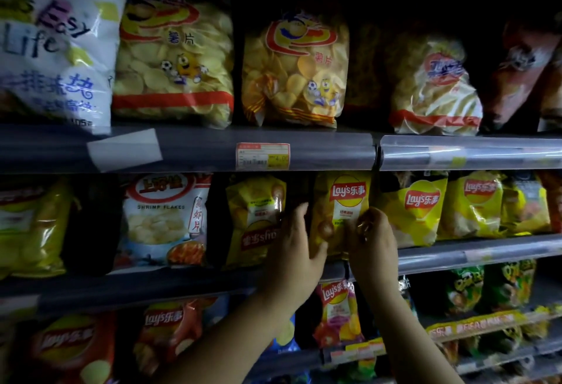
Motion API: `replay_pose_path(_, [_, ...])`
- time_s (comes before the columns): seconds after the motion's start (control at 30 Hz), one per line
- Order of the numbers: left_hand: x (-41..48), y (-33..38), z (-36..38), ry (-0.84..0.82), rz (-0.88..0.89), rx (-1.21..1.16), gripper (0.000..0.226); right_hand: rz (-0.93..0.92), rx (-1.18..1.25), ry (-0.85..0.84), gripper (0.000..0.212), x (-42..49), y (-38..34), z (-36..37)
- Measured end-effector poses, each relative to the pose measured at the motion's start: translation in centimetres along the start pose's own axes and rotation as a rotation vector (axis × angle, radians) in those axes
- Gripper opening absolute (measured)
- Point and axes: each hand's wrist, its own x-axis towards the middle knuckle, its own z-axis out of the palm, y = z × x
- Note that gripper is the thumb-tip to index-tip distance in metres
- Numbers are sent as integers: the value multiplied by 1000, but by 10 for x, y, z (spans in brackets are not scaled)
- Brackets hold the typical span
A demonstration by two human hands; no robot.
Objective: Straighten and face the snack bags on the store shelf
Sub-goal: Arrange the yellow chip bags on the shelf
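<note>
A yellow Lay's chip bag (343, 201) stands upright on the middle shelf (474, 254), logo facing out. My left hand (296, 250) grips its left edge and my right hand (372, 240) holds its right lower edge, thumbs on the front. Left of it stands a yellow snack bag (254, 216) with a red label, and beyond that a white shrimp flakes bag (165, 216). To the right stand more yellow Lay's bags (410, 210), slightly tilted.
The upper shelf (188, 148) carries clear bags of yellow chips (173, 61) and a white Easy Life pack (54, 46); a price tag (263, 156) sits on its edge. The lower shelf holds red Lay's bags (170, 332) and green snack bags (486, 289). The lighting is dim.
</note>
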Motion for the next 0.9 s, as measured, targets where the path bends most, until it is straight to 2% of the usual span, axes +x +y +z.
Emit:
replay_pose_path(0.13, [-22,-29,-48,165,91,16,43,-4,7,-1,57,-9,2,-3])
replay_pose_path(0.2, [-23,-40,-73,238,90,30,38,-32,25,89,53,-15,-4,-10])
replay_pose_path(0.27, [-20,-48,-95,336,76,86,37,-154,49,211,42,-25,-19,-15])
replay_pose_path(0.3, [-17,-51,-103,378,71,128,40,-208,88,204,36,-28,-32,-15])
replay_pose_path(0.4, [-3,-56,-111,339,-19,158,57,-258,137,-57,32,-33,-76,7])
replay_pose_path(0.47, [7,-51,-106,235,-118,103,74,-228,104,-245,48,-34,-100,29])
replay_pose_path(0.57, [21,-41,-95,172,-117,121,81,-48,149,-456,81,-26,-117,53])
replay_pose_path(0.67, [34,-38,-91,120,-206,149,83,56,185,-497,87,-12,-115,64])
replay_pose_path(0.73, [40,-42,-90,87,-242,169,80,30,216,-484,75,-8,-113,63])
replay_pose_path(0.8, [41,-45,-93,113,-208,137,71,-6,265,-456,63,-7,-111,58])
replay_pose_path(0.9, [34,-44,-108,207,-177,13,54,-61,348,-397,60,-15,-110,38])
